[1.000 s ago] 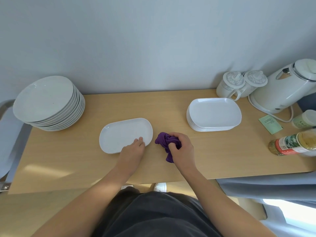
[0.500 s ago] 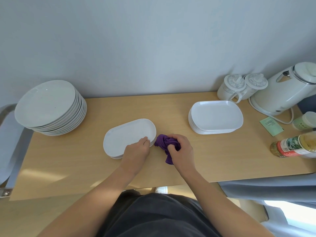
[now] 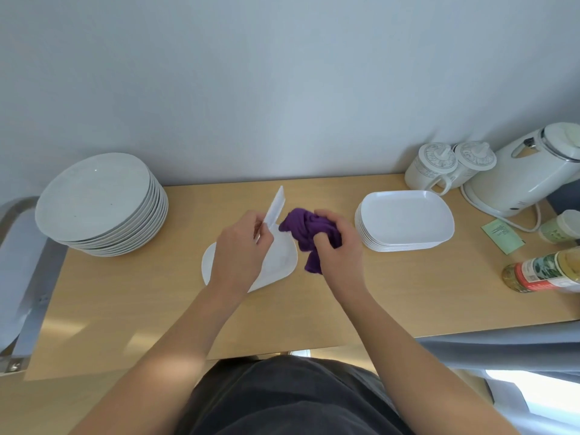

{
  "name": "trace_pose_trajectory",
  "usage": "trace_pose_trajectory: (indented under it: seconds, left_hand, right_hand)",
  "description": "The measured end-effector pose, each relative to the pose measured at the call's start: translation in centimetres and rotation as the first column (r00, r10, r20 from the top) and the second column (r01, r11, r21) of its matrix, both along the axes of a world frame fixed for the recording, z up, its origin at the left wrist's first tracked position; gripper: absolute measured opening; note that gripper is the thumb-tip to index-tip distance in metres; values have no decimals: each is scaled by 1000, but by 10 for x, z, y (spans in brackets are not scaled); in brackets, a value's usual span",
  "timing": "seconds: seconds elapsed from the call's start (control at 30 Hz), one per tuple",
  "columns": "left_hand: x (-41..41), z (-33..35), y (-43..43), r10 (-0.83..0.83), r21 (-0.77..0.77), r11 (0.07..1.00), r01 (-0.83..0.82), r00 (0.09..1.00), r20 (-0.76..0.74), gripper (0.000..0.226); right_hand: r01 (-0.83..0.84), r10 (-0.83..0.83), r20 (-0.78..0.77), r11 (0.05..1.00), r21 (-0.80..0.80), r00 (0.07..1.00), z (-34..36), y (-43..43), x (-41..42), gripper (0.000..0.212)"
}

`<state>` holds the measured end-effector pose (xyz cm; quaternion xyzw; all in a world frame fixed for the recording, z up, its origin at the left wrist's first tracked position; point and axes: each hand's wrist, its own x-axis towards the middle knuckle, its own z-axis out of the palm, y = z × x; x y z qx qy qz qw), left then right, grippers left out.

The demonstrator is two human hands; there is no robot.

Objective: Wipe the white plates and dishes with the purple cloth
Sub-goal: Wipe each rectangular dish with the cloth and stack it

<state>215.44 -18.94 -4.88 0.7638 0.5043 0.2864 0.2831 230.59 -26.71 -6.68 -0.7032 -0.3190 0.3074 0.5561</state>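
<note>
My left hand grips a white oblong dish and holds it tilted up on its edge above the table. A second white oblong dish lies flat beneath it on the wooden table. My right hand grips the bunched purple cloth just right of the raised dish, close to its face. A stack of white rectangular dishes sits to the right. A tall stack of round grey-white plates stands at the far left.
At the back right stand two lidded ceramic cups and a white kettle with its cord. A green packet, a small jar and a lying bottle fill the right edge. A metal frame borders the left end.
My left hand has lifted the top oblong dish off the one below and tipped it onto its edge. My right hand has brought the purple cloth up beside it.
</note>
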Motion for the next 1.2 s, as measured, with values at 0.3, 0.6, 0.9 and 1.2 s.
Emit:
trace_pose_trajectory:
  seconds: [0.3,0.6,0.9,1.2]
  left_hand:
    - [-9,22,4,-40,-153,984,89,954,298,20]
    - [-31,14,13,-60,-159,983,95,975,213,23]
    - [-45,23,11,-62,-100,991,89,967,248,21]
    - [-53,13,11,-118,-175,972,159,968,223,17]
  right_hand:
    - [-111,81,213,985,134,974,21,44,-39,37]
    - [-78,13,329,980,184,944,-4,37,-74,29]
    - [159,-184,-197,978,-136,963,3,68,-51,25]
    - [219,-208,-138,973,70,968,20,62,-66,25]
